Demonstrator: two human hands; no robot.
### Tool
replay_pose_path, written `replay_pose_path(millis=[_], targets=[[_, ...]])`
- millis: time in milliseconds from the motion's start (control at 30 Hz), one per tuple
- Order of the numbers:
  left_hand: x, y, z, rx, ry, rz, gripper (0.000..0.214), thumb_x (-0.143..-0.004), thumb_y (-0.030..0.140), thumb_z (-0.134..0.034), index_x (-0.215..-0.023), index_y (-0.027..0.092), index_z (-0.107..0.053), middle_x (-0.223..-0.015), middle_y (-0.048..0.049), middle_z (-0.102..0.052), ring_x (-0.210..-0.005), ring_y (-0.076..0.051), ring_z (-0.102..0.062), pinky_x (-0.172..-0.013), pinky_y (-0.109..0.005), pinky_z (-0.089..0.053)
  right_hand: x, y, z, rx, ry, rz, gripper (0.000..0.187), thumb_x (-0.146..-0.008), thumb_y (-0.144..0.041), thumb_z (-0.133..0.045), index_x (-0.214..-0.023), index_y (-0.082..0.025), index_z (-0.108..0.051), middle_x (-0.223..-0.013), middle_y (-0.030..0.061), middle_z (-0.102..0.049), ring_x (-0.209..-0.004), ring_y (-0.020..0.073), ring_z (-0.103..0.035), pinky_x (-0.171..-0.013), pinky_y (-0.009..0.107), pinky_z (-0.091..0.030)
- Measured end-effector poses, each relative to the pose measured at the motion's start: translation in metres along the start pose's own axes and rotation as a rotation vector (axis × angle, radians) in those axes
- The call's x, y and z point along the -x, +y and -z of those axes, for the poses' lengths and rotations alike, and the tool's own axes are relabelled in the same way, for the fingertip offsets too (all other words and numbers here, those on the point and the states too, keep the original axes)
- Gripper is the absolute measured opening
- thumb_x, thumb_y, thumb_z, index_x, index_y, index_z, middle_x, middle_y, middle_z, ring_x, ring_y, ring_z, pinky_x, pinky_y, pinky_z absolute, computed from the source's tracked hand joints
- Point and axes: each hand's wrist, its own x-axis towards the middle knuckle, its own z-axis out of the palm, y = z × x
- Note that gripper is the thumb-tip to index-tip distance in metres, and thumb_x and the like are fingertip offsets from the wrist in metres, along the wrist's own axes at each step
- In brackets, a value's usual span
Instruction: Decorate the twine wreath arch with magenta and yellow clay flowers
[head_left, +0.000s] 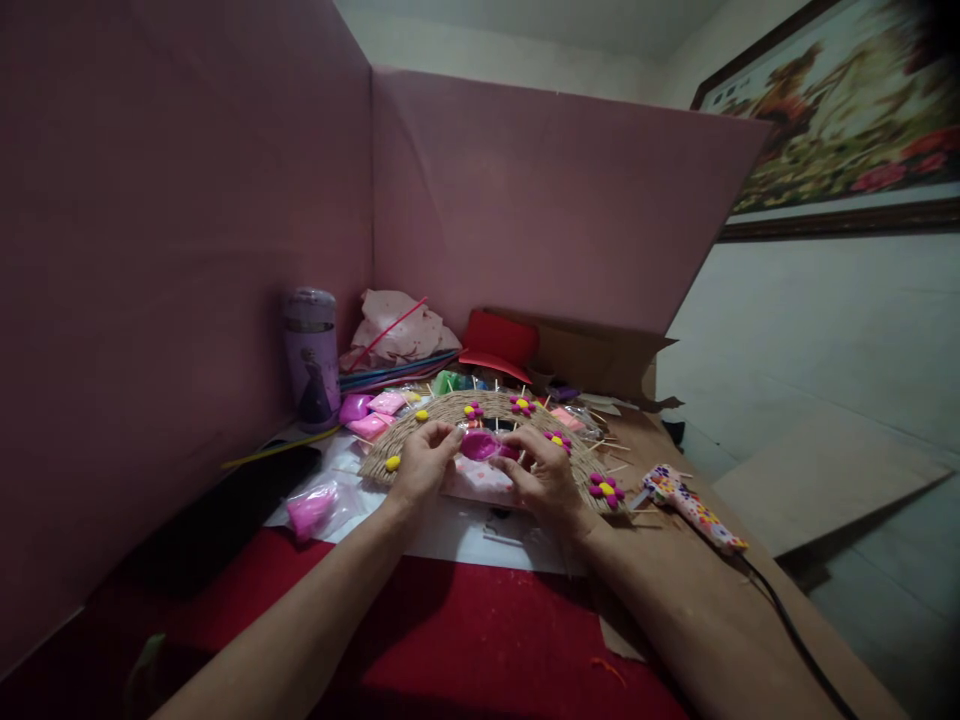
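A piece of bright pink clay [480, 445] is pinched between both my hands. My left hand [421, 462] grips its left side with curled fingers. My right hand [541, 474] holds its right side, fingers bent around it. Both hands rest over a woven straw arch [450, 408] that carries small pink clay flowers with yellow centres, such as one flower [605, 488] at the right end. Thin wooden sticks poke out of the arch.
A patterned glue gun [694, 506] with a black cord lies at the right. A purple bottle [312, 355], packets of pink clay [369, 412], a black phone [225, 510] and a bag of pink clay [311, 508] sit left. Pink board walls stand behind; a red cloth [465, 640] covers the near table.
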Motion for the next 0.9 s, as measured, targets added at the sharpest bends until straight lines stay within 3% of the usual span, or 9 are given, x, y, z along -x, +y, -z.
replay_pose_path(millis=[400,900], targets=[[-0.001,0.003,0.0,-0.085,0.091,0.032,0.026,-0.058,0.033,-0.07,-0.053,0.016,-0.051,-0.034,0.0091,-0.037,-0.028,-0.003,-0.027,-0.032,-0.017,-0.019,0.001,-0.005,-0.006,-0.214,0.069,-0.012,0.032,-0.072,-0.004,-0.057,-0.095,-0.025,-0.066,-0.088,0.002,-0.054,-0.079,0.014,-0.053,-0.057,0.022,-0.043],[-0.004,-0.008,0.003,-0.149,0.008,0.015,0.025,-0.058,0.034,-0.071,-0.056,0.016,-0.053,-0.035,0.0087,-0.039,-0.029,-0.004,-0.03,-0.033,-0.018,-0.019,0.0,-0.012,-0.003,-0.098,-0.007,-0.036,0.018,-0.074,-0.014,-0.063,-0.09,-0.022,-0.066,-0.083,0.0015,-0.056,-0.074,0.0135,-0.054,-0.058,0.023,-0.043]])
